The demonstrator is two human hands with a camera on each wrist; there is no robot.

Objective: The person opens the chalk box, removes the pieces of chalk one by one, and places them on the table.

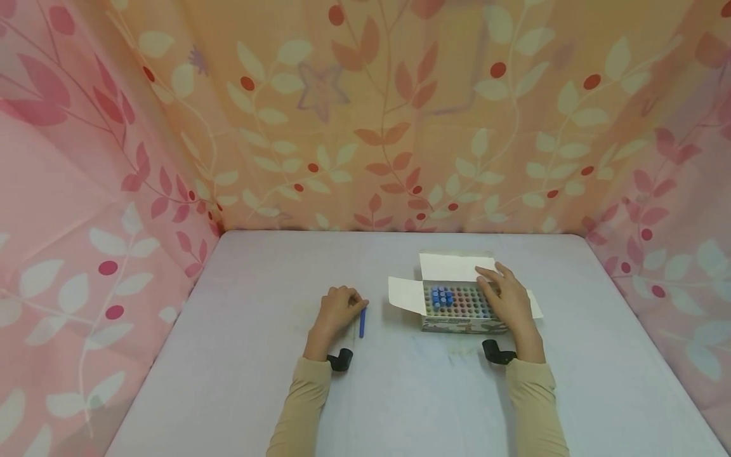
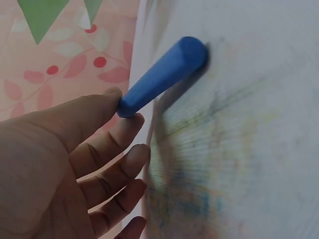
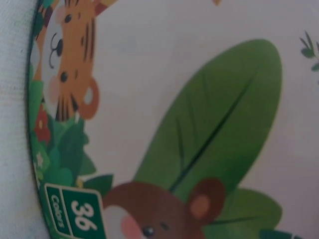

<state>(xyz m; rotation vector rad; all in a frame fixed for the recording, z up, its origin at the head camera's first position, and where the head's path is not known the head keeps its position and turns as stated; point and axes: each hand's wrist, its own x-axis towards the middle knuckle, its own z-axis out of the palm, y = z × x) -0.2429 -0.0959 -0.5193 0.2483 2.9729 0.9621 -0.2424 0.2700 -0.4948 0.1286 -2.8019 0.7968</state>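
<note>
My left hand (image 1: 338, 309) pinches one end of a blue crayon (image 1: 362, 324) between thumb and index fingertip. The left wrist view shows the crayon (image 2: 164, 77) slanting away from the fingertips, its other end at the white surface. To the right stands an opened cardboard box (image 1: 462, 325) holding a grid of small round holes. Several blue crayons (image 1: 441, 298) stand upright in its left part. My right hand (image 1: 510, 301) lies over the box's right side, fingers extended loosely toward the back flap. Only the box's printed front (image 3: 124, 139) shows in the right wrist view, with animals and "36 Colors".
White flaps stand out from the box, the left flap (image 1: 406, 295) and back flap (image 1: 451, 267) among them. A white cloth with faint colour stains covers the table (image 1: 257, 355). Patterned curtains (image 1: 354, 114) rise behind and at both sides.
</note>
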